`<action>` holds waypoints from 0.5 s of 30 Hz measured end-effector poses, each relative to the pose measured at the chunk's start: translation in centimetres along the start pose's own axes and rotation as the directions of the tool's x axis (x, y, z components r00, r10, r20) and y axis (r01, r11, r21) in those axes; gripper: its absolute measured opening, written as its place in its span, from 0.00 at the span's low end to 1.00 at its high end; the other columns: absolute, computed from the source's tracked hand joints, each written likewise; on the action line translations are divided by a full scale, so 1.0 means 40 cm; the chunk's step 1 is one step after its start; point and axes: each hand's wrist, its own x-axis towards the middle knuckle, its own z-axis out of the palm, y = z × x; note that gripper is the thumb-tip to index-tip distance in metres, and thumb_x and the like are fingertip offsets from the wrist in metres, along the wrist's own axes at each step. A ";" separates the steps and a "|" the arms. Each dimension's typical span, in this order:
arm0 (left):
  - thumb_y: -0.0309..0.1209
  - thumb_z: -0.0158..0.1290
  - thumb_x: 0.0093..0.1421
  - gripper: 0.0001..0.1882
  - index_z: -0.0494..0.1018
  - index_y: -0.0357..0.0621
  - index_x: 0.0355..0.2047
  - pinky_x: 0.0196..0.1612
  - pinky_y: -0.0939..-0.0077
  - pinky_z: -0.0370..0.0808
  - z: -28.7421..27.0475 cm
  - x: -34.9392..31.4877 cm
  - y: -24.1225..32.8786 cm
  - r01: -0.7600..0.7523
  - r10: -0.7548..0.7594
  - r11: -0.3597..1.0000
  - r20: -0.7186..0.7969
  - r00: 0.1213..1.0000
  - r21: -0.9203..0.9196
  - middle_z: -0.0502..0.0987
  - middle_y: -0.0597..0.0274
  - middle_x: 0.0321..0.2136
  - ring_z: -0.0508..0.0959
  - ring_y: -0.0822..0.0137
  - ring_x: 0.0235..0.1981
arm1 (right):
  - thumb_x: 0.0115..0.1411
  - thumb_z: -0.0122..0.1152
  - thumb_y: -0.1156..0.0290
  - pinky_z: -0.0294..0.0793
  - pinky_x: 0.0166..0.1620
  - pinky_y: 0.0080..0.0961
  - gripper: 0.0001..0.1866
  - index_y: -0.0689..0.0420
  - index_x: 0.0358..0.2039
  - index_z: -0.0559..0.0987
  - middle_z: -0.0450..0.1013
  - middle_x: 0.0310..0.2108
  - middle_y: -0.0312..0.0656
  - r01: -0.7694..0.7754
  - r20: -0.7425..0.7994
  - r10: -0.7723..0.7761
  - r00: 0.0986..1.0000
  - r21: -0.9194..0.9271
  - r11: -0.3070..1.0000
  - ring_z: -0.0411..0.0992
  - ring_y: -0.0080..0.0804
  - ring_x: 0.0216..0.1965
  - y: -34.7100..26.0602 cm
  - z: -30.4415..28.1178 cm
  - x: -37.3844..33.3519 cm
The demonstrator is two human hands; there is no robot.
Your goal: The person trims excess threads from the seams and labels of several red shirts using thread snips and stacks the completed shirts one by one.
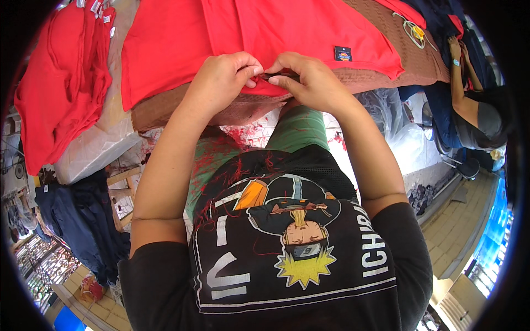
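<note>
A red garment (287,33) lies spread over the brown cloth-covered surface before me, a small dark label (343,53) near its right edge. My left hand (223,77) is closed, thumb and forefinger pinching the garment's near edge. Close beside it, my right hand (309,83) curls around what looks like dark thread snips (282,76), mostly hidden by the fingers. The tips of both hands nearly meet at the fabric edge. Red thread ends (234,171) are scattered across my lap and shirt.
More red garments (66,83) hang over a plastic-wrapped stack at left, above dark navy clothes (83,220). At upper right, a tangled pale cord with a yellow piece (417,33) rests on the brown cloth. Another person (477,110) handles dark fabric at far right. Clear plastic (389,118) bulges nearby.
</note>
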 end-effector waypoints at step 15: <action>0.33 0.58 0.57 0.10 0.73 0.39 0.26 0.27 0.80 0.68 -0.039 -0.125 0.060 -0.222 0.230 0.973 0.285 0.931 -0.058 0.73 0.64 0.23 0.72 0.74 0.23 | 0.56 0.63 0.77 0.70 0.37 0.15 0.13 0.58 0.42 0.76 0.72 0.37 0.31 -0.032 -0.238 0.051 0.970 0.081 0.996 0.69 0.14 0.36 0.033 -0.114 -0.064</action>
